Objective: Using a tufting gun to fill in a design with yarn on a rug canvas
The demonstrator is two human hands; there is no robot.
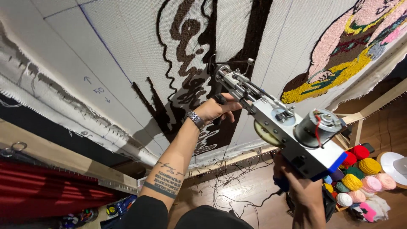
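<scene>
A tufting gun (280,123) is held up against a big white cloth (106,63) that is stretched on a wooden frame (51,154). The gun sits near the middle of the view, with its needle tip at about 11 o'clock, pressed into a dark brown yarn patch (254,38). The front grip is held by the left hand (216,109), with the fingers wrapped tight around it. The blue handle at the back, at about 5 o'clock from the gun, is held by the right hand (303,191); its fingers are closed around the handle too.

The step in hand seems to be filling the brown shape with yarn. For the next move, the tip likely needs to be kept pushed firmly into the cloth while the gun is guided steadily along the edge of the brown part.

Balls of yarn (360,174) are seen on the floor (237,191) at 4 o'clock.
</scene>
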